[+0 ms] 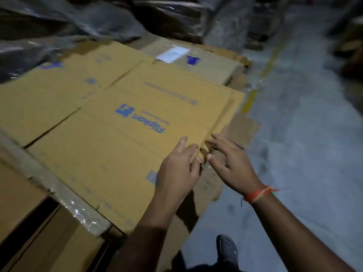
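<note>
A flat carton (pixel 125 154) is lying on top of a stack (pixel 29 107) of other flattened cartons. Its long axis is running from the near left away to the far right, and its broad face is turned up. The blue logo (pixel 140 118) printed on it is reading upside down to the person, its line of letters running crosswise to that axis. The carton's right edge is overhanging the sheets beneath, on the side of the floor (pixel 304 134).

Both hands are reaching out over the near part of that right edge. The left hand (pixel 177 169) is hovering above the carton with its fingers spread and slightly bent, gripping nothing. The right hand (pixel 231 167) is sitting just beside it, also spread, with the fingers pointing toward the left hand and the edge between them. Whether any fingertip is touching the board cannot be told, as the picture is blurred. An orange thread (pixel 257 194) is circling the right wrist.

A strip of clear tape (pixel 64 197) is crossing the stack at the near left. A paler carton with a white label (pixel 172 54) is lying at the far end. Behind it, dark bundles (pixel 59 26) wrapped in plastic are piling up. The floor is showing grey and scuffed, with a yellow line (pixel 249 101) running along the stack. A dark shoe (pixel 226 248) is standing on it near the bottom of the view.
</note>
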The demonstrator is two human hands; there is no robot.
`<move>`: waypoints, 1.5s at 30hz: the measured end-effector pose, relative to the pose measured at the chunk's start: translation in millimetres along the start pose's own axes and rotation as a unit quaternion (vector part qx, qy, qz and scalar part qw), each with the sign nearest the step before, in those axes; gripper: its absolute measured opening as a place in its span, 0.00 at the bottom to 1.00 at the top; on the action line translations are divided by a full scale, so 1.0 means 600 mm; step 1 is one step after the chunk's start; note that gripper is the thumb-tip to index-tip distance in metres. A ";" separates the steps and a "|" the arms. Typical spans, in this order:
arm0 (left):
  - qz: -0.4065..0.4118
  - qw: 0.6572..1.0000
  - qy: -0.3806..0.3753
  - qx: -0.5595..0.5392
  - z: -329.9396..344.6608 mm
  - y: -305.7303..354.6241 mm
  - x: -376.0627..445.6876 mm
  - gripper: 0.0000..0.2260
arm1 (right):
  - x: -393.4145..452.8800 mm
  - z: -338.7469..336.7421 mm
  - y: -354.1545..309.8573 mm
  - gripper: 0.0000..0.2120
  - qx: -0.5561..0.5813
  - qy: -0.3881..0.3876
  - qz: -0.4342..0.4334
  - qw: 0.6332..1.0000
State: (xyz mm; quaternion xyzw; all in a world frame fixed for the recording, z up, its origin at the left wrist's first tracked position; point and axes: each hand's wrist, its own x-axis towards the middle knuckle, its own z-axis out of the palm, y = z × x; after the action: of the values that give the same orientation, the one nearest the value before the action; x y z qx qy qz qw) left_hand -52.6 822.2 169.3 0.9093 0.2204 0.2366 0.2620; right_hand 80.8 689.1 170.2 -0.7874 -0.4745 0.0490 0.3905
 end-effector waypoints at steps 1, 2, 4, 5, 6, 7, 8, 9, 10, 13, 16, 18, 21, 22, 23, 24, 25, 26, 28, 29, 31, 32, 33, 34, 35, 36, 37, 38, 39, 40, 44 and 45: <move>0.036 0.999 -0.027 -0.015 0.025 0.016 -0.027 0.16 | -0.058 -0.008 0.011 0.21 -0.011 0.004 0.028 1.000; 0.068 0.996 -0.056 -0.030 0.052 0.032 -0.053 0.16 | -0.116 -0.016 0.023 0.21 -0.023 0.002 0.063 0.998; 0.115 0.984 -0.128 -0.052 0.105 0.061 -0.103 0.17 | -0.229 -0.032 0.048 0.22 -0.043 0.000 0.148 0.988; 0.133 0.975 -0.167 -0.057 0.131 0.075 -0.126 0.17 | -0.284 -0.040 0.058 0.22 -0.052 0.003 0.188 0.981; 0.148 0.965 -0.207 -0.058 0.157 0.088 -0.147 0.17 | -0.337 -0.048 0.067 0.22 -0.058 0.009 0.225 0.973; 0.161 0.954 -0.248 -0.053 0.181 0.101 -0.167 0.17 | -0.388 -0.055 0.073 0.22 -0.061 0.016 0.259 0.964; 0.176 0.941 -0.286 -0.047 0.202 0.116 -0.187 0.17 | -0.437 -0.061 0.077 0.22 -0.061 0.020 0.292 0.954; 0.193 0.927 -0.318 -0.042 0.222 0.132 -0.206 0.17 | -0.483 -0.067 0.079 0.22 -0.062 0.022 0.322 0.944; 0.211 0.913 -0.346 -0.037 0.241 0.150 -0.225 0.18 | -0.527 -0.071 0.079 0.22 -0.060 0.024 0.350 0.935; 0.285 0.866 -0.411 -0.016 0.285 0.215 -0.284 0.18 | -0.655 -0.086 0.066 0.22 -0.053 0.033 0.412 0.909; 0.366 0.806 -0.465 -0.006 0.329 0.292 -0.350 0.17 | -0.777 -0.103 0.041 0.20 -0.057 0.063 0.460 0.884; 0.406 0.772 -0.489 -0.005 0.354 0.347 -0.400 0.17 | -0.858 -0.113 0.024 0.20 -0.056 0.094 0.490 0.865; 0.448 0.734 -0.510 -0.009 0.386 0.428 -0.483 0.16 | -0.981 -0.127 0.006 0.20 -0.051 0.138 0.530 0.835; 0.460 0.726 -0.512 -0.010 0.393 0.456 -0.513 0.16 | -1.025 -0.131 0.001 0.21 -0.048 0.150 0.542 0.826; 0.466 0.719 -0.515 -0.011 0.400 0.480 -0.540 0.16 | -1.065 -0.133 -0.004 0.21 -0.046 0.158 0.551 0.818; 0.471 0.714 -0.519 -0.012 0.405 0.503 -0.568 0.16 | -1.105 -0.135 -0.010 0.21 -0.046 0.166 0.558 0.811; 0.474 0.709 -0.522 -0.014 0.409 0.527 -0.598 0.16 | -1.145 -0.139 -0.016 0.21 -0.047 0.174 0.565 0.805; 0.475 0.704 -0.527 -0.018 0.413 0.550 -0.629 0.16 | -1.184 -0.143 -0.022 0.21 -0.048 0.183 0.572 0.798; 0.473 0.693 -0.543 -0.028 0.415 0.594 -0.691 0.15 | -1.258 -0.155 -0.036 0.21 -0.043 0.200 0.586 0.784; 0.472 0.684 -0.555 -0.034 0.416 0.613 -0.722 0.15 | -1.291 -0.161 -0.046 0.21 -0.042 0.209 0.593 0.777; 0.478 0.660 -0.578 -0.039 0.422 0.649 -0.785 0.14 | -1.357 -0.171 -0.066 0.21 -0.040 0.230 0.608 0.759; 0.487 0.647 -0.586 -0.038 0.427 0.666 -0.815 0.14 | -1.388 -0.176 -0.075 0.21 -0.039 0.241 0.616 0.749; 0.497 0.633 -0.593 -0.037 0.433 0.685 -0.844 0.14 | -1.418 -0.180 -0.085 0.21 -0.038 0.252 0.625 0.738; 0.505 0.620 -0.599 -0.038 0.440 0.703 -0.872 0.14 | -1.447 -0.181 -0.094 0.21 -0.035 0.263 0.633 0.727; 0.513 0.608 -0.605 -0.041 0.447 0.721 -0.901 0.14 | -1.474 -0.180 -0.103 0.21 -0.031 0.274 0.641 0.716; 0.519 0.596 -0.611 -0.043 0.455 0.737 -0.930 0.14 | -1.500 -0.176 -0.113 0.21 -0.027 0.286 0.650 0.703; 0.524 0.585 -0.617 -0.045 0.463 0.752 -0.959 0.14 | -1.524 -0.171 -0.122 0.21 -0.026 0.299 0.658 0.691; 0.530 0.574 -0.623 -0.045 0.470 0.766 -0.987 0.14 | -1.547 -0.166 -0.131 0.21 -0.024 0.316 0.664 0.677; 0.535 0.561 -0.630 -0.045 0.478 0.778 -1.017 0.14 | -1.570 -0.159 -0.140 0.20 -0.019 0.334 0.671 0.661; 0.541 0.551 -0.634 -0.044 0.487 0.789 -1.047 0.14 | -1.592 -0.152 -0.147 0.20 -0.013 0.353 0.679 0.644; 0.546 0.530 -0.647 -0.044 0.524 0.815 -1.171 0.19 | -1.684 -0.112 -0.169 0.21 -0.002 0.424 0.716 0.555; 0.542 0.526 -0.655 -0.042 0.533 0.818 -1.203 0.21 | -1.704 -0.101 -0.173 0.21 -0.007 0.439 0.724 0.532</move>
State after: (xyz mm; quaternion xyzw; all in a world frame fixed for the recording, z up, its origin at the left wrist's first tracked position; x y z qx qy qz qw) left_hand -312.8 -51.5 -13.0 0.7412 -0.5581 -0.3198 0.1921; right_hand -523.1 -123.2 -19.0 -0.7868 0.4885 -0.0405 0.3751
